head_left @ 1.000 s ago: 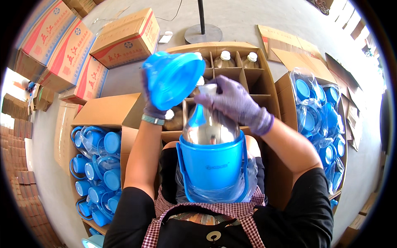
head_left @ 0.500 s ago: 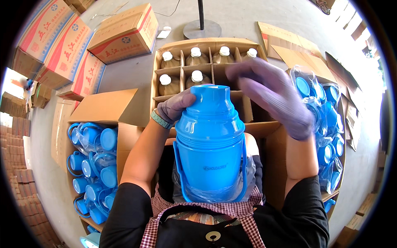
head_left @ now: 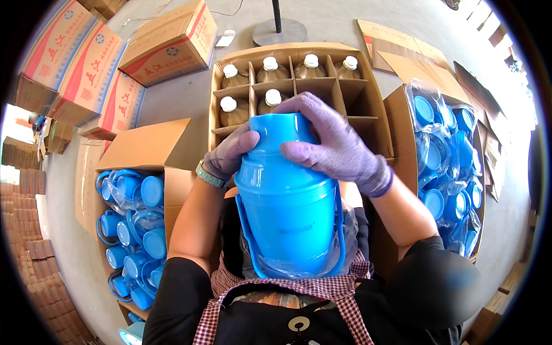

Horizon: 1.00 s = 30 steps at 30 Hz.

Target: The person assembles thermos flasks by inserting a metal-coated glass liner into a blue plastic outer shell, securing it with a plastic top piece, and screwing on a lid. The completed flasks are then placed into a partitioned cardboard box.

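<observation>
A glossy blue thermos jug (head_left: 286,201) with a carrying handle stands in my lap, its narrow neck pointing away from me and slightly left. Clear plastic film lies around its base. My left hand (head_left: 233,150), in a greyish-purple glove, grips the neck and shoulder from the left side. From the right, my right hand (head_left: 339,141), gloved alike, wraps the neck with its thumb across the near side; some fingertips are hidden behind it. Just beyond is a divided carton (head_left: 376,129) holding several glass liners (head_left: 273,72) with white caps.
An open carton (head_left: 178,195) of blue thermos parts (head_left: 135,264) stands at the left; another carton (head_left: 399,118) with bagged blue parts (head_left: 457,172) is at the right. Closed boxes (head_left: 169,43) stack far left. A stand base (head_left: 280,32) sits ahead. A blurred dark round shape (head_left: 434,287) is lower right.
My right hand has come down and left from above the carton onto the jug's neck. The jug has shifted and leaned slightly left, with my left hand still on it.
</observation>
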{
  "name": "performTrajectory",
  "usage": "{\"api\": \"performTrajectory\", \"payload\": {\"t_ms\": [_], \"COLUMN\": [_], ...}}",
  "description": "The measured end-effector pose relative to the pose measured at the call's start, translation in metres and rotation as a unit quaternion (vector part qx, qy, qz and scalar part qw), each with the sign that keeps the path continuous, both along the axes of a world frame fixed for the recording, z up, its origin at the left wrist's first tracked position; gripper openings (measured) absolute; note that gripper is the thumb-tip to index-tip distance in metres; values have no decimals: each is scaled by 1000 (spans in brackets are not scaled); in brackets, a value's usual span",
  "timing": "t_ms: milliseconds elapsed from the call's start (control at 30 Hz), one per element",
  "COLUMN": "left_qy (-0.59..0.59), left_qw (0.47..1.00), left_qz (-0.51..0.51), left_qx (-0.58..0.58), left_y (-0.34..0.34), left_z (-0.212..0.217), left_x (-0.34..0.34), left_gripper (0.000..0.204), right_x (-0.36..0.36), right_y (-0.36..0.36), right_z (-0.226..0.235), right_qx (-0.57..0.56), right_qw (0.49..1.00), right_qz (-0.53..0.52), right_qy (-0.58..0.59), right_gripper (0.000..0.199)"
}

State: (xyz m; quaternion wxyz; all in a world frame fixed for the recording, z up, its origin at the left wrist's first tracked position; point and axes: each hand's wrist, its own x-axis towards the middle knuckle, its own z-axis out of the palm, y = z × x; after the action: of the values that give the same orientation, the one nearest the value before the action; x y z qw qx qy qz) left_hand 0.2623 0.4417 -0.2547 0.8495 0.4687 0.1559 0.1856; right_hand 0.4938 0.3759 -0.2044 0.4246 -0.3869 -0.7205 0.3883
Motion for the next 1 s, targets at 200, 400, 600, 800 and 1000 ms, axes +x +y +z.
{"api": "performTrajectory", "payload": {"t_ms": [200,400,600,800,1000], "left_qy": [42,40,44,171,186], "left_qw": [998,996,994,972,964], "left_qz": [23,60,86,157,169], "left_qx": [-35,-52,-46,41,88], "left_y": [-12,-25,-34,-55,-57], "left_z": [0,18,13,47,58], "left_x": [7,12,8,16,16], "left_gripper": [106,95,99,100,95], "right_x": [-1,0,-1,-1,-1], "right_y": [-11,-10,-12,-10,-1], "right_z": [-12,-11,-18,-58,-60], "right_qx": [-83,-121,-142,-227,-202], "right_qw": [995,987,982,894,897], "right_qz": [-25,-1,6,101,111], "right_qy": [46,111,124,373,376], "right_gripper": [75,75,79,86,81]}}
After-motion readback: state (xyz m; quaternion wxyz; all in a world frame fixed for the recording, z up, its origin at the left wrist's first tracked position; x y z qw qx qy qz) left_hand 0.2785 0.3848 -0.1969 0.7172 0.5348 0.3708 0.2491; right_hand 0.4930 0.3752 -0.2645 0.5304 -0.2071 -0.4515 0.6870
